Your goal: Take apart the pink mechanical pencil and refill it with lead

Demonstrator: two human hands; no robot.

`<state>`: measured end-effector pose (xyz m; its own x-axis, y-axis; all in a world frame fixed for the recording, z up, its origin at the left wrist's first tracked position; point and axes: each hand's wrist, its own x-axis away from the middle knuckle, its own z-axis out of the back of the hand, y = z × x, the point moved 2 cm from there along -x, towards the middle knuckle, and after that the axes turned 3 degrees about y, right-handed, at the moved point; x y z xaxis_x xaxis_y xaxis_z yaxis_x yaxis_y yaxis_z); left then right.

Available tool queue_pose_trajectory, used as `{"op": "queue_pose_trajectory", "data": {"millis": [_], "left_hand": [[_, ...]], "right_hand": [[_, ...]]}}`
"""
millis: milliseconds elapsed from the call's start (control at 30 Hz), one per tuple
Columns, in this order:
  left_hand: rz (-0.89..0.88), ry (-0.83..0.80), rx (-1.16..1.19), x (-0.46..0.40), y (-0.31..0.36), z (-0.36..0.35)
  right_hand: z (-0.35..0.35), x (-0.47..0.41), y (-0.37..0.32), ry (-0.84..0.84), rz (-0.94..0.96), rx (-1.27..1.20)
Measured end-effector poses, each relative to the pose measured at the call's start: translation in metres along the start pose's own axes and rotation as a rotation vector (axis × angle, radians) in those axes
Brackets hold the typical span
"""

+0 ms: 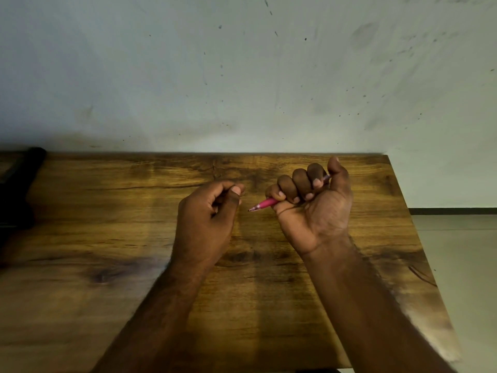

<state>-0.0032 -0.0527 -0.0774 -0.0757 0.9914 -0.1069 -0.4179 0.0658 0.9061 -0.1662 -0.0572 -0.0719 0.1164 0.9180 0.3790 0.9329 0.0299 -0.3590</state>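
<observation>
Both hands hover over the wooden table (107, 238): the right hand (312, 205) is fisted tight around the pink mechanical pencil (265, 203), palm up, thumb at its far end and tip aimed at the left hand (208, 219), whose thumb and forefinger are pinched shut, though on what, if anything, I cannot tell. To do this step well, I judge the right fist should hold the barrel steady while the left works close to the tip. Bare tabletop lies all around, but the right edge sits near that forearm, so loose parts belong toward the middle.
</observation>
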Motion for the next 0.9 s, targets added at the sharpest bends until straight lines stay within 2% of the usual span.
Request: {"op": "queue_pose_trajectory", "data": {"millis": [900], "left_hand": [[-0.001,-0.020,0.018,0.0013,-0.0019,-0.0017]], "right_hand": [[0.0018,-0.0009,-0.0060,0.041,0.031,-0.051]]}}
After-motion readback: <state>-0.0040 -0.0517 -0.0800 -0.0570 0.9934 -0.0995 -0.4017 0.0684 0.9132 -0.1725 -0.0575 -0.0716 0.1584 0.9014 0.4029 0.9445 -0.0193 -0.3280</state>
